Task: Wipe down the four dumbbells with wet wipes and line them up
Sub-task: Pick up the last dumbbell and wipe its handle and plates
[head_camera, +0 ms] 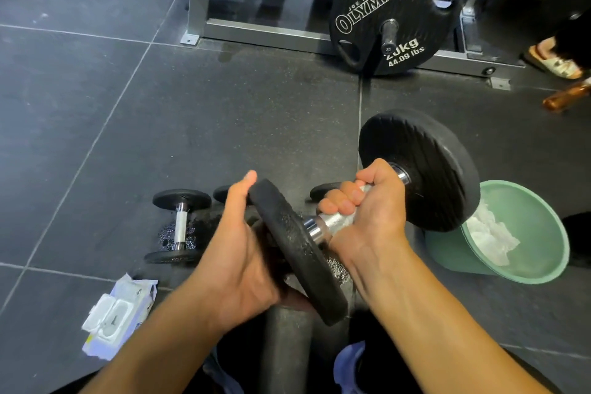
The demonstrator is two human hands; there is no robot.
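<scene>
Bin [540,253] (green, tipped) — crumpled white wipes [489,233] inside, wipe pack [118,317] open

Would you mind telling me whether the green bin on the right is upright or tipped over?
Tipped. The green bin lies tilted on the floor, its open mouth facing the camera, with crumpled white wipes resting inside.

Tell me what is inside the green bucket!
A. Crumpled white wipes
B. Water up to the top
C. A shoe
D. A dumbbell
A: the green bucket, tipped on the floor beside the held dumbbell, has crumpled white wipes lying inside it.
</scene>
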